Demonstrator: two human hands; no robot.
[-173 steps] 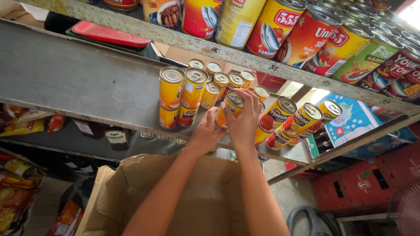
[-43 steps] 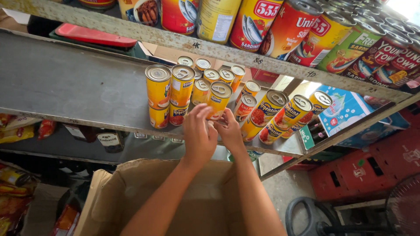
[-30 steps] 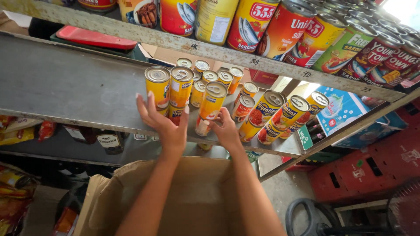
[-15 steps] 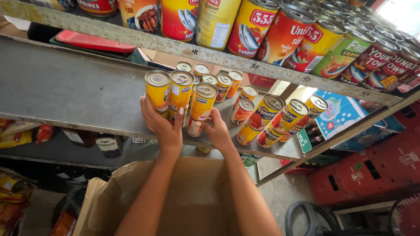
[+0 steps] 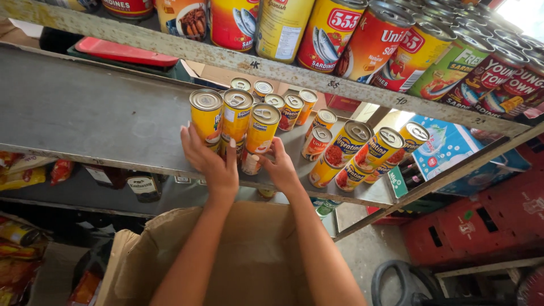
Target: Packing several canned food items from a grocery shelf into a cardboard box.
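Head view: your left hand [image 5: 211, 164] is spread against the front of the yellow cans [image 5: 235, 122] stacked at the near edge of the grey shelf [image 5: 85, 122], fingers pointing up, the thumb beside the leftmost can and a fingertip on the middle one; it presses flat and does not wrap any can. Your right hand [image 5: 281, 168] is partly curled, thumb and fingers touching the lower part of the rightmost can [image 5: 262, 133] in that group, though you cannot tell whether it truly grips it. The stack stands two high, three cans across the front, with more cans [image 5: 286, 105] in rows behind it. To the right, a second cluster of yellow and red cans [image 5: 362, 150] stands just apart from your right hand. Below your forearms an open cardboard box [image 5: 249, 255] sits under the shelf edge. Above, another shelf [image 5: 340, 85] carries larger cans. A red tray [image 5: 124, 52] lies at the back left of the grey shelf.
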